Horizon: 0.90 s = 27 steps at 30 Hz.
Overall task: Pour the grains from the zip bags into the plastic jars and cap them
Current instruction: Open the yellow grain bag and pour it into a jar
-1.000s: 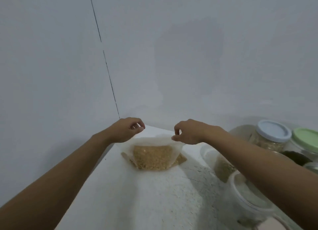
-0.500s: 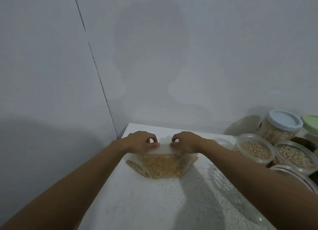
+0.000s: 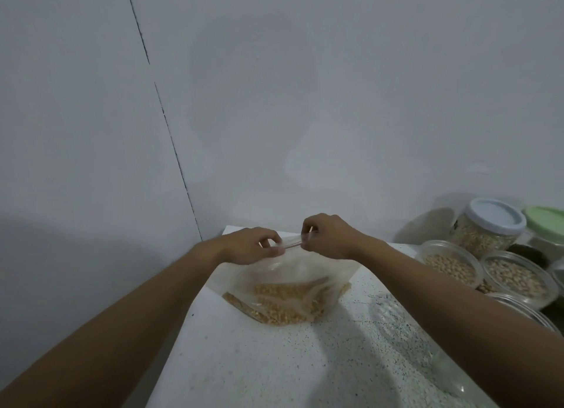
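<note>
At the far left corner of the bench [image 3: 274, 362], zip bag [image 3: 305, 273] sits slumped. The lower part is packed with yellowish grains [image 3: 283, 304], the upper part is slack and crumpled. Zip strip [image 3: 291, 245] is lifted clear of the bench and stretched between both hands. Left hand [image 3: 253, 246] pinches the strip's left end with fingers curled. Right hand [image 3: 326, 236] is clamped on the right end, thumb against fingers. Hands are near each other but apart. Strip is thin and blurred, so I cannot tell if the seal has parted. Likely step: pulling the zip open before the pour.

Right of the bag and well apart from it: uncapped jar [image 3: 451, 267] and second uncapped jar [image 3: 518, 281], both holding pale grains. Blue-lidded jar [image 3: 488, 227] stands behind them, and a green lid [image 3: 546, 224] shows at the frame edge. Another clear jar rim [image 3: 525, 311] shows past the right forearm, contents hidden. Grey wall [image 3: 305, 102] behind.

Risks:
- Seal gives suddenly under the sideways pull, the bag jerks and grains spill onto the bench.
- Bag sits near the bench's left edge, so a tip that way sends grains off it.
- Only the top is held and the weight is low, so the bag may swing when lifted.
- Open jars are close together, so a sloppy pour mixes the grains.
</note>
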### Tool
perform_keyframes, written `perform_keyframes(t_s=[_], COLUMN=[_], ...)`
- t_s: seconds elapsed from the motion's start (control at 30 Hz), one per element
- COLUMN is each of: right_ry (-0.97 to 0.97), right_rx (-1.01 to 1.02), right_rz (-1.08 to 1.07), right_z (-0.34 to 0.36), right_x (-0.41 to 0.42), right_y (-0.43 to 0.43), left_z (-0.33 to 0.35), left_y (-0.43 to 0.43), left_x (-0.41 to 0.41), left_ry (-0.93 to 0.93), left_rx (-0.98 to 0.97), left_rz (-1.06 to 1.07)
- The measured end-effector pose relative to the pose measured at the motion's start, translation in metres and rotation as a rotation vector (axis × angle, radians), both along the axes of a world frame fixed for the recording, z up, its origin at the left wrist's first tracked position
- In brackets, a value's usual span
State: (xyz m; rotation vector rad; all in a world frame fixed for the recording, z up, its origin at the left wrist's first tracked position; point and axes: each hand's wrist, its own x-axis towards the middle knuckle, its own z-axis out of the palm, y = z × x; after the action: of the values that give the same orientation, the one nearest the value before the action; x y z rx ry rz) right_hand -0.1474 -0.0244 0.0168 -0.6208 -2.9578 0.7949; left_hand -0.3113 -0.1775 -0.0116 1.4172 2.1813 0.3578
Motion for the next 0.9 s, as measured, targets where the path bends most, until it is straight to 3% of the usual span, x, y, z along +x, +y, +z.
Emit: perform_keyframes(t_s=[0.13,0.23,0.4,0.53,0.67,0.83,0.9], right_ry=[0.133,0.14,0.102,0.326,0.519,0.756,0.761], right_rx=[-0.028,0.05,0.191,0.339,0.434,0.484,0.448], right_rz=[0.004,0.059,0.117,0.083,0.067,-0.038,-0.094], right_z=[0.028,0.046,0.054,0.065,0.075,0.079,0.08], right_x=[0.016,0.03,0.049,0.059,0.055,0.045,0.043], right_y=[-0.007,-0.012,-0.016,-0.01,-0.004,0.0,-0.001], left_z=[0.038,0.069,0.09,0.112,0.143,0.164,0.166], left_y=[-0.006,-0.01,-0.012,-0.013,-0.016,-0.014,-0.01], left_x=[0.0,0.012,0.042,0.057,0.065,0.086,0.1], left_ry=[-0.027,-0.068,0.03,0.122,0.153,0.052,0.006], left_rx=[0.178,0.146,0.095,0.284,0.318,0.408,0.445], left_rz=[-0.039,-0.13,-0.202,-0.155,-0.104,0.064,0.134])
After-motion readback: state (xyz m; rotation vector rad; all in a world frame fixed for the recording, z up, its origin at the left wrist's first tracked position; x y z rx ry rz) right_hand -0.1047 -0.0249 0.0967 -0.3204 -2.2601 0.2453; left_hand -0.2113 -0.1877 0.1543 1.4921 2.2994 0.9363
